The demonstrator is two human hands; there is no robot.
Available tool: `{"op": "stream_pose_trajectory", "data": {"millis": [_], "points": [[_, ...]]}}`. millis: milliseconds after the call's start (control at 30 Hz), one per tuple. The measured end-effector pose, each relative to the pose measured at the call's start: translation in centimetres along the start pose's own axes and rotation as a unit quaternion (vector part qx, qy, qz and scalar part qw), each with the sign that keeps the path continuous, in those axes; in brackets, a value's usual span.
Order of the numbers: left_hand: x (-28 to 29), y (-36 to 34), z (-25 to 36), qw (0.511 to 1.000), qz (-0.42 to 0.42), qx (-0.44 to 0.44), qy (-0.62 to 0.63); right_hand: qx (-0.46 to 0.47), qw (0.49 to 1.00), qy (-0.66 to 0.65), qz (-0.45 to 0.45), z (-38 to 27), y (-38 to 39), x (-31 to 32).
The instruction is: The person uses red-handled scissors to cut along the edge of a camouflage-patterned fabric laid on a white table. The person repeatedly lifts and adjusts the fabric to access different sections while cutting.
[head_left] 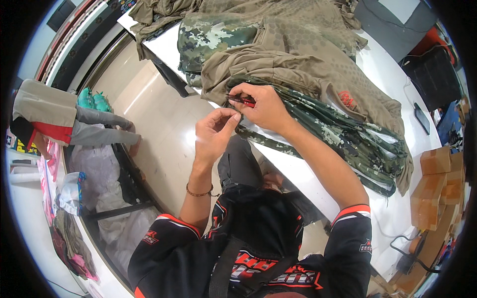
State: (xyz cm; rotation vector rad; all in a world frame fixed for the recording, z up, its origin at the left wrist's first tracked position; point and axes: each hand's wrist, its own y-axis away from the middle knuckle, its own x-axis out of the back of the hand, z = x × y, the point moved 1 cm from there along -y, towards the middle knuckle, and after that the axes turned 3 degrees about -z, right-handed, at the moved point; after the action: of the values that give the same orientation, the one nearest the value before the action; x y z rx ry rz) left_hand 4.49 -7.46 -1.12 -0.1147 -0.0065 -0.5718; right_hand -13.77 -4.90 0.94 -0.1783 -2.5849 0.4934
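Note:
My right hand (261,107) is closed around small thread snips (248,103) with red handles, their dark tips pointing left over the table's edge. Just below it, my left hand (217,131) pinches thumb and forefinger together; what lies between the fingertips is too small to make out. Beside and under my right hand lies a green camouflage garment (333,134), gathered in long folds. A tan shirt (271,64) with a honeycomb pattern and a red print is heaped against it.
The white table (382,208) carries more camouflage and tan clothing (213,37). A phone (422,118) lies near its right edge, with cardboard boxes (433,184) beyond. At left, another person (64,116) bends over a second table, with plastic-wrapped goods (97,169) below.

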Motion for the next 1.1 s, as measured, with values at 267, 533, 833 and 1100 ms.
{"op": "stream_pose_trajectory", "data": {"millis": [267, 533, 833, 1100], "points": [[0.0, 0.6, 0.0, 0.997, 0.01, -0.083, 0.0, 0.018, 1.0, 0.019, 0.007, 0.3, -0.1, -0.4], [-0.1, 0.6, -0.6, 0.993, 0.027, -0.109, 0.028, 0.021, 0.999, 0.031, 0.007, -0.2, -0.2, -0.1], [0.0, 0.4, -0.8, 0.99, 0.071, -0.08, 0.092, -0.061, 0.984, -0.153, 0.07, -2.6, 0.0, 1.1], [0.4, 0.8, -1.4, 0.987, 0.063, -0.091, 0.114, -0.32, 0.8, -0.452, -0.23, -2.6, 1.6, 2.6]]}}
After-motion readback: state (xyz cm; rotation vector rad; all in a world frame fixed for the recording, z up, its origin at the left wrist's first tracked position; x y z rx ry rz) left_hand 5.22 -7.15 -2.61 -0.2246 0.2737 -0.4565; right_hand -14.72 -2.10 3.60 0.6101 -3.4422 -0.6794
